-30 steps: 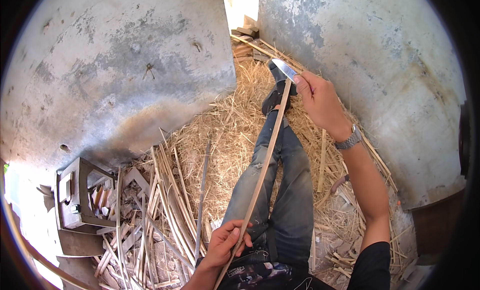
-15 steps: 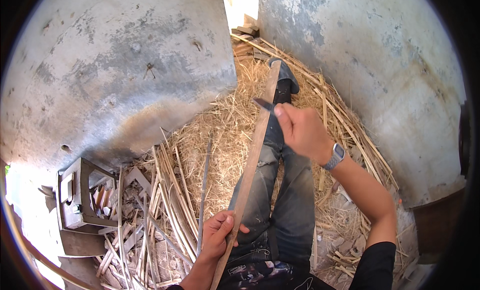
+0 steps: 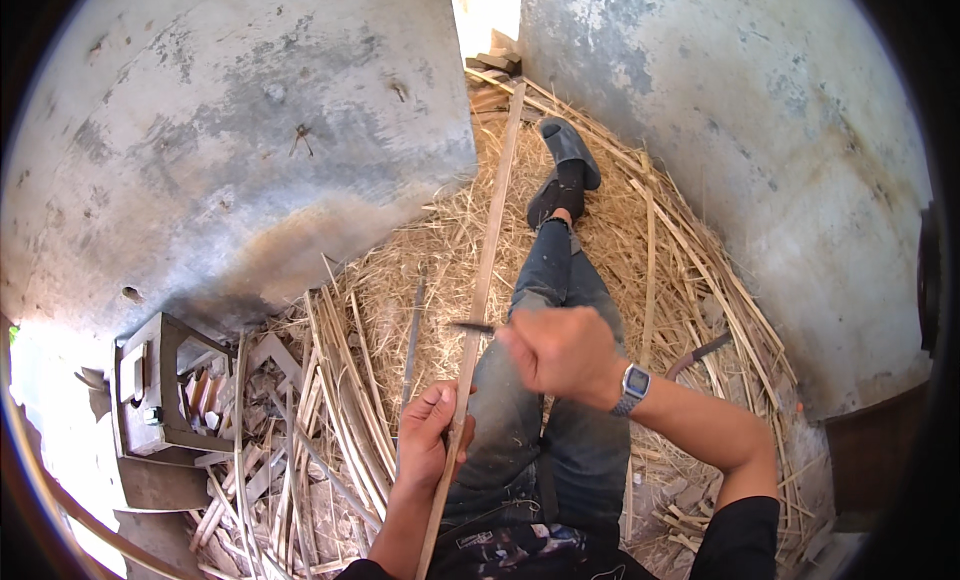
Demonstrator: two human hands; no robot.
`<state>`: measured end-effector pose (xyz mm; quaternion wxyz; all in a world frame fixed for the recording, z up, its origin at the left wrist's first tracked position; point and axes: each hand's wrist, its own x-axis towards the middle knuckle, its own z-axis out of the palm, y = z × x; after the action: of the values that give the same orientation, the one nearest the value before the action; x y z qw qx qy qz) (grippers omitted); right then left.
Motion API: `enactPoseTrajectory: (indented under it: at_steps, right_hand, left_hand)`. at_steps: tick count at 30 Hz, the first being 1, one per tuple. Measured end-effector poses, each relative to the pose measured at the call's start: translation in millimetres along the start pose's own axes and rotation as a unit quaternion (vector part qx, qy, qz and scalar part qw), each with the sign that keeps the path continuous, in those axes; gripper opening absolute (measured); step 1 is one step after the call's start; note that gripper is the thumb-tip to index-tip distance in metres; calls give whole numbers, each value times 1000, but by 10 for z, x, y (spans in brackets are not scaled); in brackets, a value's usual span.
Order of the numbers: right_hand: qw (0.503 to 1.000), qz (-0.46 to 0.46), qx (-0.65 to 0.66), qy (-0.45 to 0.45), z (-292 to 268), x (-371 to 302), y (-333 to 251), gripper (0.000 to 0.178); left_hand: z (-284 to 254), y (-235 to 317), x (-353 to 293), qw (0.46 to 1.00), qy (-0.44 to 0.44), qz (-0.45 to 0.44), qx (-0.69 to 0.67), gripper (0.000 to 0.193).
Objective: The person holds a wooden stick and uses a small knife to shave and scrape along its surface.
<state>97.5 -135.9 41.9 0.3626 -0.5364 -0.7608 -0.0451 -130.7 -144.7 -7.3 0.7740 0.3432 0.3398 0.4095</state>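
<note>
My left hand [image 3: 430, 438] is wrapped round the lower part of a long, flat wooden strip [image 3: 489, 250]. The strip slants up and away from my lap, with its far end beyond my feet. In my closed right hand [image 3: 565, 355] is a knife [image 3: 474, 327], most of its handle hidden by my fingers. Its dark blade points left and lies across the strip, a little above my left hand. My legs [image 3: 565, 280] stretch out in front of me, to the right of the strip.
Pale shavings [image 3: 440, 230] cover the ground around my legs. Split strips [image 3: 345, 380] lie in a heap at the left, beside a broken metal frame [image 3: 145, 400]. More strips [image 3: 690, 235] run along the right metal sheet [image 3: 730, 130]. A dark curved tool [image 3: 710, 347] rests near my right forearm.
The knife and my right hand have come down the strip toward me. The strip's far end has swung left, off my foot, and my left hand is slightly higher.
</note>
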Motion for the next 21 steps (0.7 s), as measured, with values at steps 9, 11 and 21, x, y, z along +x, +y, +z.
enactPoseTrajectory:
  at_steps: [9, 11, 21]
  right_hand:
    - [999, 10, 29, -34, 83, -53, -11, 36]
    - [994, 84, 66, 6, 75, 66, 148, 37]
    - [991, 87, 103, -10, 177, -202, -122, 34]
  left_hand:
    - [3, 105, 107, 999, 29, 24, 3, 30]
    - [17, 136, 71, 999, 22, 20, 18, 29]
    - [-20, 114, 190, 1000, -7, -6, -20, 29]
